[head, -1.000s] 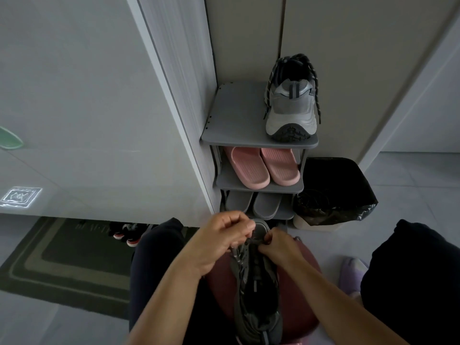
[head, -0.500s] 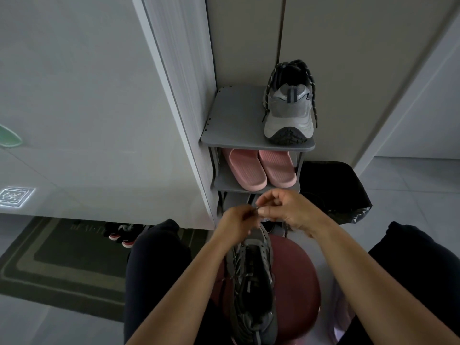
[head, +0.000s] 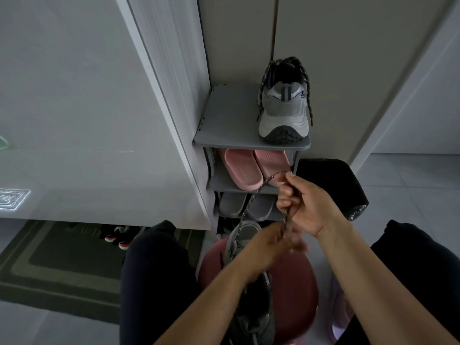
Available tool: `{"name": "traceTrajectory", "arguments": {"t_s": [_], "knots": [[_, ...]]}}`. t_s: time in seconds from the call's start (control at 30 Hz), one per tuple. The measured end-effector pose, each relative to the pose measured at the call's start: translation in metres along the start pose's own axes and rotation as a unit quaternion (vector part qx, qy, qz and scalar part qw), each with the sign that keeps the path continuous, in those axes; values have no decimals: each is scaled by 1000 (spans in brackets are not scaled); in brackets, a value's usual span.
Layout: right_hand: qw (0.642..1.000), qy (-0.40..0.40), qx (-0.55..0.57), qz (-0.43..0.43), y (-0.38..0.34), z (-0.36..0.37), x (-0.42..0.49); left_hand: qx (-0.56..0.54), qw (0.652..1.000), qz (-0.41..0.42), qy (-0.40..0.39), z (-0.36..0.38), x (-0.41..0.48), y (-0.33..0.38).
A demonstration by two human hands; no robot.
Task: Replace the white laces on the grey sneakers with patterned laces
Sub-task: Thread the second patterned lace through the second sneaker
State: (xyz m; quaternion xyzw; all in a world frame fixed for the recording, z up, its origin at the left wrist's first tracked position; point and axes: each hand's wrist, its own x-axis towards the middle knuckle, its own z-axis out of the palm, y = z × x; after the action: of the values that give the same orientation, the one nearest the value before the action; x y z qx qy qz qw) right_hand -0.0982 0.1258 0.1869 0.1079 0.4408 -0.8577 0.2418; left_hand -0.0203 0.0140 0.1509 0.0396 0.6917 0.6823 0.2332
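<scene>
A grey sneaker [head: 245, 235] lies toe-away on a dark red round stool [head: 293, 282] between my knees, partly hidden by my left forearm. A dark patterned lace [head: 261, 186] rises from its toe end in a loop to my right hand [head: 308, 207], which grips it above the shoe. My left hand [head: 281, 241] is blurred just below, fingers pinching the same lace. The second grey sneaker [head: 283, 115] stands heel-toward-me on the rack's top shelf [head: 229, 120], patterned laces hanging down both sides.
The grey shoe rack holds pink slippers [head: 249, 170] on the middle shelf and grey slippers [head: 246, 207] below. A black bag [head: 331, 185] sits right of the rack. A white door [head: 87, 108] stands left, a dark doormat [head: 57, 260] and small shoes [head: 117, 236] on the floor.
My right hand has drawn the lace up and to the right, making a longer loop. My left hand dropped lower toward the sneaker and shifted right.
</scene>
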Motion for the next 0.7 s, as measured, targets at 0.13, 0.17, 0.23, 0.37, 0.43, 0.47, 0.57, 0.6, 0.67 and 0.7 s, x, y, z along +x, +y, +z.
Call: {"name": "traceTrajectory", "arguments": {"t_s": [0.13,0.17,0.23,0.37,0.43,0.47,0.57,0.6,0.67,0.7], "knots": [[996,79,-22,19,4,-19,2,50,994,-62,73,-7,-8,-21],[995,89,-45,30,9,-26,1,97,990,-59,86,-10,-10,-23],[982,68,-163,65,25,-41,-9,207,973,-31,101,-11,-12,-28],[937,-18,-312,154,63,-60,-28,449,888,-6,102,-6,-9,-36],[937,-10,-320,141,69,-65,-28,450,889,-17,86,-7,-8,-37],[937,6,-328,124,69,-67,-27,410,908,-22,86,-10,-9,-35],[948,74,-297,82,69,-68,-21,342,928,-47,142,-33,-12,-32],[953,85,-282,75,69,-68,-19,365,915,-56,163,-43,-12,-34],[954,80,-277,76,70,-65,-17,432,883,-86,164,-56,-11,-40],[952,72,-286,80,72,-64,-15,449,876,-99,145,-57,-10,-42]]}}
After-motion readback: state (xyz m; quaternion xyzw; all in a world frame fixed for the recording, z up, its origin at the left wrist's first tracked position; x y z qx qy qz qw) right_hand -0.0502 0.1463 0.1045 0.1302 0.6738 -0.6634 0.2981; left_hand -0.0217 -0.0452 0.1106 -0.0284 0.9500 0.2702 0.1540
